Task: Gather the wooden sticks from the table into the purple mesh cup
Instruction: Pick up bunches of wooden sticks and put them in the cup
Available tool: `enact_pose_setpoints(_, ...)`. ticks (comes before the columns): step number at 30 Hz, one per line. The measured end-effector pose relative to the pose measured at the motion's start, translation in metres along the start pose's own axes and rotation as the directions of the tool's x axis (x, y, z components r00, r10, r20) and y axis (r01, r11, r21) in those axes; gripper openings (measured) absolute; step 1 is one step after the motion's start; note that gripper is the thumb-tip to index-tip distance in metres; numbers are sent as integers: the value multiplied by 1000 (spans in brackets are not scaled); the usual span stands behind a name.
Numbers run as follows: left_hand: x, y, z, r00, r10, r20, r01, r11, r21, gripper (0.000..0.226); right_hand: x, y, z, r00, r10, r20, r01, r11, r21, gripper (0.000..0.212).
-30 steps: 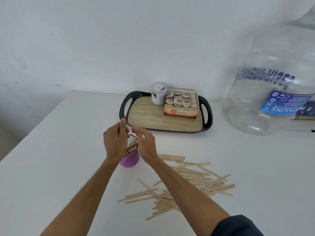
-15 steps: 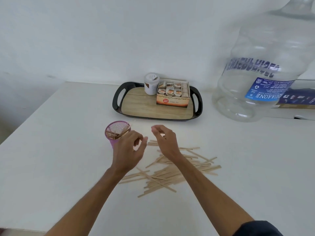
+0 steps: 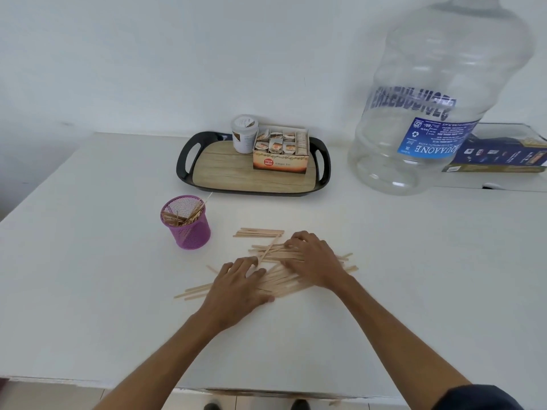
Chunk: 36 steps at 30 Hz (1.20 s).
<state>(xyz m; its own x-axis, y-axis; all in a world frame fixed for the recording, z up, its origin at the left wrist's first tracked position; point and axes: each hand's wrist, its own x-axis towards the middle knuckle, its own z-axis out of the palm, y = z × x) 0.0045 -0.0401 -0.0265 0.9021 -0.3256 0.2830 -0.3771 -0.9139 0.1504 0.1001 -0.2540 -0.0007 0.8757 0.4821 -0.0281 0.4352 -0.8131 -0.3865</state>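
The purple mesh cup (image 3: 187, 229) stands upright on the white table (image 3: 88, 261), left of centre, with several wooden sticks inside and one poking out at its right rim. A loose pile of wooden sticks (image 3: 275, 255) lies to its right. My left hand (image 3: 239, 287) rests flat on the pile's left part, fingers spread. My right hand (image 3: 313, 258) lies palm down on the pile's right part, fingers curled over several sticks. Neither hand has lifted any stick.
A black tray with a wood-look floor (image 3: 322, 161) sits behind the pile, holding a white jar (image 3: 244, 134) and a tea box (image 3: 281, 155). A big clear water bottle (image 3: 429, 113) stands at the back right, a dark blue box (image 3: 503, 155) behind it. The table's front edge (image 3: 266, 390) is near.
Both hands have left the cup, moved right and down, and now press on the stick pile. The camera view shifted, so the cup appears further left.
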Motion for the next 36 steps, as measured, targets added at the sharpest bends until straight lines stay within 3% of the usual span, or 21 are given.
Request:
enact_pose_setpoints(3, 1, -3, -4, 999, 51, -13, -51, 999, -6, 46, 0, 4, -3, 999, -50, 2, 51, 998, -29, 44)
enact_pose_setpoints(7, 5, 1, -7, 996, 56, 62, -59, 997, 40, 37, 2, 2, -5, 993, -101, 55, 106, 989, -99, 60)
enact_pose_setpoints(16, 23, 13, -15, 986, -37, 163, 22, 995, 93, 9, 13, -1, -4, 981, -168, 98, 177, 979, -100, 34)
enact_pose_setpoints(28, 33, 11, -17, 982, -34, 184, 7, 990, 143, 49, 9, 7, -14, 966, -258, -3, 257, 963, -84, 20)
enact_pose_setpoints(36, 43, 8, -29, 996, 5, 88, -13, 996, 88, 52, 11, 15, -20, 969, -223, -107, 231, 971, 68, 23)
